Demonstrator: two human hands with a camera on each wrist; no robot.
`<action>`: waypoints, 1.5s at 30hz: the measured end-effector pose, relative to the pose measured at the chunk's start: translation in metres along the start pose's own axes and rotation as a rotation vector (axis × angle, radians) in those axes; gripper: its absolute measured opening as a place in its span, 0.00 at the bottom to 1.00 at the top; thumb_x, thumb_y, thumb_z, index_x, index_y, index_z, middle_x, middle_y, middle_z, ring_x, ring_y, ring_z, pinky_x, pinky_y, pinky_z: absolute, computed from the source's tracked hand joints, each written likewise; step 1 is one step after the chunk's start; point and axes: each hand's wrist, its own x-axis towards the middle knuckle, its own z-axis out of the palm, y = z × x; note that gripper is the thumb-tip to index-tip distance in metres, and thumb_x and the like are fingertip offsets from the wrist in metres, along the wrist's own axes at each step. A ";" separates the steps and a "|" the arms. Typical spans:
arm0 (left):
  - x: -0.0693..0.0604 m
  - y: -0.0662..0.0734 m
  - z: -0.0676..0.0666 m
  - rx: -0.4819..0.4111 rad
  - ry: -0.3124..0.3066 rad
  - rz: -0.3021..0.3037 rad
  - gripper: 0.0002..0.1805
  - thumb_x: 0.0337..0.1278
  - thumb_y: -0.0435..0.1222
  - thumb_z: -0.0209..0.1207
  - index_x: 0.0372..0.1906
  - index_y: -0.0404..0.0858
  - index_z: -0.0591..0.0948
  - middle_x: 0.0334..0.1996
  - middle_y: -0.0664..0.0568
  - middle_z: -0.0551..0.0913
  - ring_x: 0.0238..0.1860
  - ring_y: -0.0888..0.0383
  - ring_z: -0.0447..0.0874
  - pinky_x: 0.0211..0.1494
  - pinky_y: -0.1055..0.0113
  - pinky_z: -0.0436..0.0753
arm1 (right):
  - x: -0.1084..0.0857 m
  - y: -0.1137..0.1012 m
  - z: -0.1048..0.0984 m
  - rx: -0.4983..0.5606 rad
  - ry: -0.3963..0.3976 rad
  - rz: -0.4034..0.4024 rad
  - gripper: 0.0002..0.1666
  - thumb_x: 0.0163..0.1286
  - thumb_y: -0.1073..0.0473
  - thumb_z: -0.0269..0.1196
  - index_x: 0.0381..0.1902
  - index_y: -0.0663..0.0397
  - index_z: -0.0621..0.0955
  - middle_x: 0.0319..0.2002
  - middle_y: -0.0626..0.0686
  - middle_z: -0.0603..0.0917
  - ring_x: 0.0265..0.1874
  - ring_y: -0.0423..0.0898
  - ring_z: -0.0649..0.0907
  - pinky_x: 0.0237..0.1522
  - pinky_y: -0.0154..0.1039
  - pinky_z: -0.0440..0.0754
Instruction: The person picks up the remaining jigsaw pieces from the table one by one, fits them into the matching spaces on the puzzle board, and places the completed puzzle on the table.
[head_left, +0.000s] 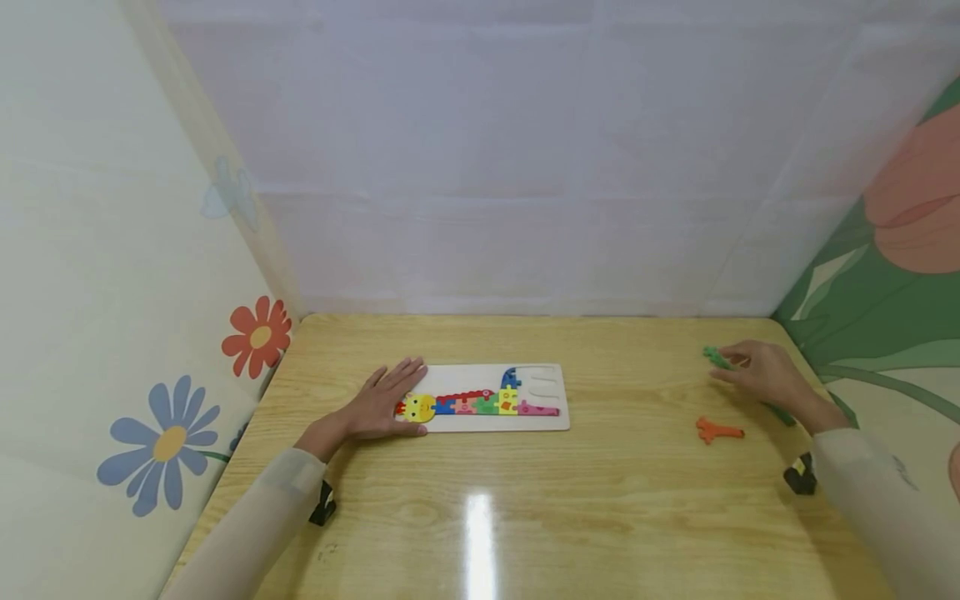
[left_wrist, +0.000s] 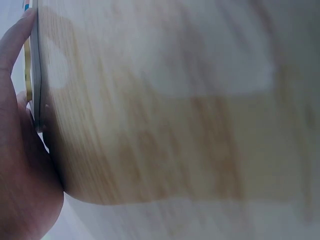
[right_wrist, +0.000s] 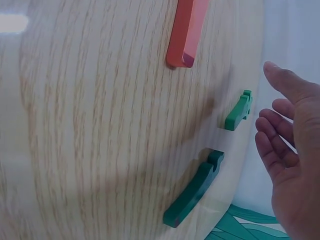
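Giraffe puzzle [head_left: 487, 404] lies inside the table edges [head_left: 630, 323] — hands [head_left: 386, 404] [head_left: 765, 375] well apart

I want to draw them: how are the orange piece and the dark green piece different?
In the head view, the orange piece shows whole, while the right hand hides part of the dark green piece. There, the orange piece lies almost straight across; the dark green piece slants. Both lie loose on the wooden table, off the board.

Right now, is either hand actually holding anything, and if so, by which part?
Nothing is gripped. The left hand rests spread on the left end of the puzzle board; the right hand hovers by the light green piece, apart from it.
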 end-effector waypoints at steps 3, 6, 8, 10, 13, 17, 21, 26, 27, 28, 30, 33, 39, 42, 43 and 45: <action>0.000 0.000 0.000 0.002 -0.007 -0.005 0.62 0.59 0.64 0.68 0.86 0.36 0.52 0.86 0.41 0.48 0.86 0.38 0.41 0.81 0.31 0.41 | 0.001 0.003 0.001 0.003 -0.002 0.002 0.32 0.69 0.51 0.75 0.58 0.74 0.84 0.50 0.75 0.87 0.40 0.66 0.90 0.41 0.61 0.88; 0.000 0.001 0.000 -0.004 -0.018 -0.014 0.63 0.58 0.64 0.68 0.86 0.37 0.51 0.87 0.42 0.47 0.86 0.40 0.40 0.82 0.33 0.40 | 0.002 0.006 0.001 -0.001 -0.007 0.003 0.33 0.69 0.51 0.75 0.58 0.75 0.84 0.49 0.74 0.87 0.39 0.66 0.90 0.40 0.60 0.88; 0.000 0.001 -0.001 -0.010 -0.025 -0.019 0.62 0.58 0.64 0.68 0.87 0.38 0.51 0.87 0.44 0.46 0.87 0.41 0.39 0.82 0.33 0.39 | 0.002 0.007 0.002 -0.003 -0.013 0.005 0.33 0.69 0.50 0.75 0.58 0.76 0.83 0.50 0.75 0.87 0.39 0.66 0.90 0.41 0.60 0.88; 0.000 0.002 -0.001 -0.019 -0.022 -0.016 0.62 0.58 0.64 0.68 0.86 0.38 0.51 0.87 0.43 0.46 0.87 0.41 0.39 0.82 0.33 0.39 | 0.002 0.008 0.002 -0.006 -0.019 0.005 0.33 0.70 0.50 0.74 0.58 0.76 0.83 0.50 0.75 0.87 0.40 0.67 0.90 0.43 0.62 0.88; 0.000 0.002 -0.002 -0.023 -0.019 -0.013 0.62 0.59 0.64 0.68 0.86 0.37 0.51 0.87 0.43 0.47 0.86 0.40 0.39 0.82 0.33 0.39 | 0.002 0.009 0.003 -0.013 -0.025 0.001 0.33 0.70 0.51 0.74 0.58 0.76 0.83 0.51 0.75 0.86 0.41 0.68 0.89 0.45 0.63 0.87; 0.000 0.002 -0.002 -0.024 -0.016 -0.012 0.62 0.58 0.64 0.68 0.86 0.38 0.52 0.87 0.43 0.47 0.86 0.40 0.40 0.82 0.33 0.39 | 0.005 0.012 0.004 -0.031 -0.022 -0.001 0.32 0.68 0.51 0.76 0.56 0.76 0.84 0.50 0.73 0.87 0.41 0.68 0.89 0.45 0.64 0.86; 0.000 0.002 -0.002 -0.021 -0.009 -0.010 0.62 0.58 0.64 0.68 0.86 0.37 0.52 0.87 0.43 0.47 0.86 0.40 0.40 0.82 0.32 0.40 | 0.006 0.014 0.007 -0.042 -0.003 -0.005 0.31 0.67 0.53 0.77 0.55 0.76 0.85 0.50 0.73 0.87 0.44 0.70 0.88 0.48 0.66 0.84; 0.000 0.001 -0.001 -0.016 -0.003 -0.004 0.62 0.58 0.64 0.68 0.86 0.37 0.52 0.87 0.43 0.48 0.86 0.40 0.40 0.82 0.32 0.40 | 0.006 0.016 0.010 -0.061 0.030 -0.022 0.27 0.66 0.56 0.77 0.53 0.74 0.86 0.51 0.75 0.86 0.51 0.76 0.84 0.53 0.71 0.80; 0.000 0.001 -0.001 -0.017 -0.003 -0.003 0.62 0.58 0.64 0.68 0.86 0.37 0.52 0.87 0.43 0.48 0.86 0.40 0.40 0.82 0.32 0.40 | 0.006 0.016 0.011 -0.061 0.033 -0.023 0.27 0.66 0.57 0.77 0.53 0.74 0.85 0.52 0.75 0.86 0.52 0.76 0.83 0.54 0.71 0.79; 0.000 0.001 0.000 -0.018 -0.003 -0.003 0.62 0.58 0.64 0.68 0.86 0.38 0.52 0.87 0.43 0.48 0.86 0.40 0.40 0.82 0.32 0.40 | 0.006 0.017 0.012 -0.057 0.036 -0.026 0.26 0.65 0.57 0.77 0.53 0.75 0.85 0.52 0.75 0.86 0.52 0.77 0.83 0.55 0.71 0.79; 0.000 0.000 0.000 -0.016 -0.003 -0.004 0.62 0.58 0.64 0.68 0.86 0.38 0.52 0.87 0.43 0.47 0.86 0.40 0.40 0.82 0.32 0.40 | 0.006 0.019 0.013 -0.051 0.042 -0.035 0.25 0.65 0.59 0.77 0.53 0.74 0.85 0.52 0.76 0.86 0.53 0.77 0.83 0.55 0.71 0.79; 0.000 0.000 0.000 -0.014 -0.007 -0.006 0.62 0.58 0.64 0.68 0.86 0.38 0.52 0.87 0.44 0.47 0.86 0.41 0.40 0.82 0.33 0.40 | 0.005 0.022 0.015 -0.039 0.054 -0.048 0.24 0.65 0.61 0.77 0.52 0.74 0.85 0.51 0.75 0.86 0.52 0.76 0.83 0.55 0.71 0.79; 0.000 -0.001 0.001 -0.011 -0.006 -0.006 0.62 0.58 0.64 0.68 0.86 0.38 0.52 0.87 0.43 0.47 0.86 0.40 0.40 0.82 0.32 0.40 | 0.006 0.022 0.016 -0.036 0.066 -0.063 0.23 0.65 0.62 0.77 0.52 0.72 0.86 0.51 0.75 0.86 0.52 0.76 0.83 0.55 0.72 0.78; 0.000 -0.001 0.000 -0.012 -0.006 -0.007 0.62 0.58 0.64 0.68 0.86 0.38 0.52 0.87 0.43 0.47 0.86 0.40 0.40 0.82 0.32 0.40 | 0.006 0.021 0.016 -0.031 0.067 -0.059 0.22 0.65 0.62 0.76 0.52 0.72 0.86 0.51 0.75 0.86 0.52 0.76 0.83 0.55 0.72 0.78; 0.000 -0.001 0.000 -0.013 -0.007 -0.007 0.62 0.58 0.64 0.68 0.86 0.38 0.52 0.87 0.43 0.47 0.86 0.40 0.40 0.82 0.33 0.40 | 0.006 0.021 0.016 -0.030 0.068 -0.061 0.22 0.65 0.63 0.76 0.52 0.71 0.87 0.51 0.74 0.86 0.52 0.76 0.84 0.55 0.72 0.78; 0.000 0.000 0.000 -0.014 -0.008 -0.007 0.62 0.58 0.64 0.68 0.86 0.38 0.52 0.87 0.43 0.46 0.86 0.40 0.40 0.82 0.32 0.40 | 0.006 0.020 0.017 -0.025 0.072 -0.068 0.21 0.64 0.63 0.77 0.51 0.71 0.87 0.50 0.74 0.87 0.51 0.76 0.84 0.54 0.72 0.79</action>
